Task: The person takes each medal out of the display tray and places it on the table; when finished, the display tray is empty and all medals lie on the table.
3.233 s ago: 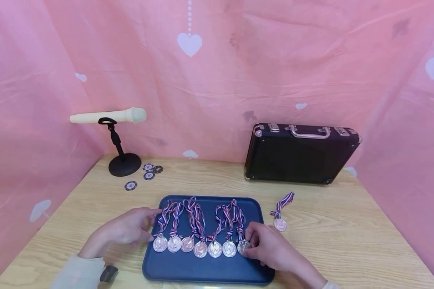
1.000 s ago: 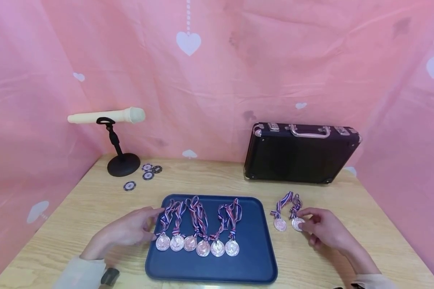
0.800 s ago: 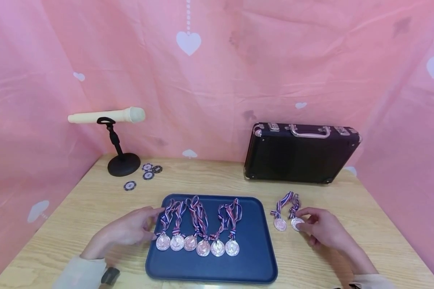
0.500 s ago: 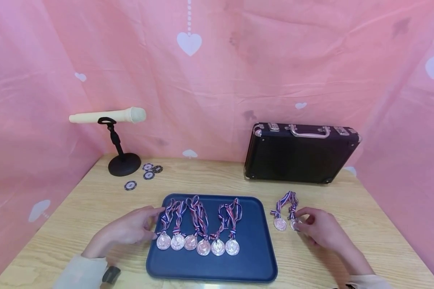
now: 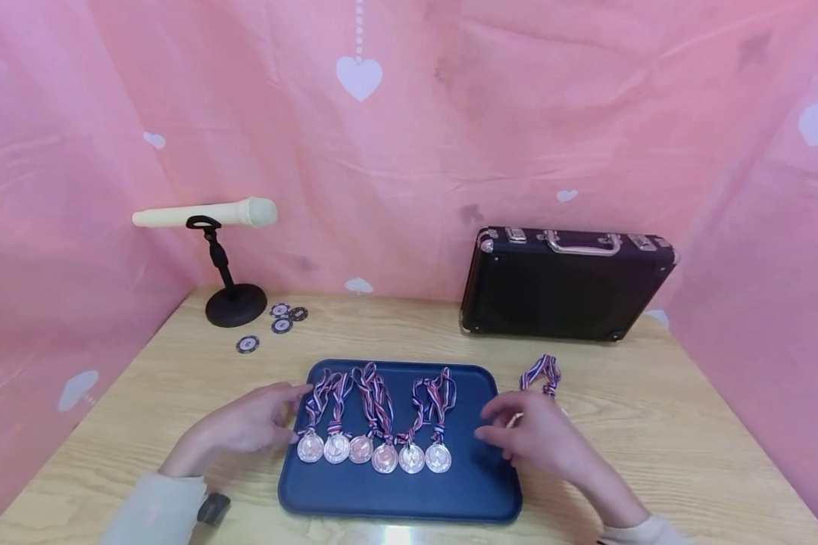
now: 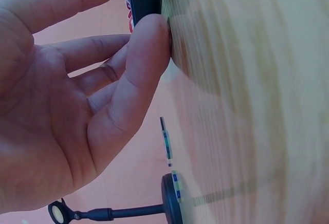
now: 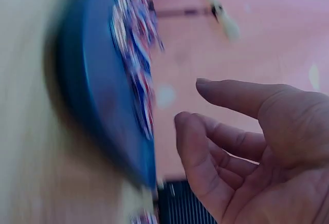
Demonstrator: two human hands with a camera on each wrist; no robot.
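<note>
While loose left fingers (image 6: pixel 82 3) touch the tray (image 5: pixel 395 499), right fingers (image 7: pixel 196 154) gape empty (medals (image 5: pixel 385 459) illegible).

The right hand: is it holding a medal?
No, the right hand is empty, with a bare gap between its thumb and fingertips.

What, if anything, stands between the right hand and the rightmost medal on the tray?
Nothing visible stands in the way. In the head view, only bare surface of the tray shows between the right hand and the rightmost medal; the hand appears partly over the tray.
</note>
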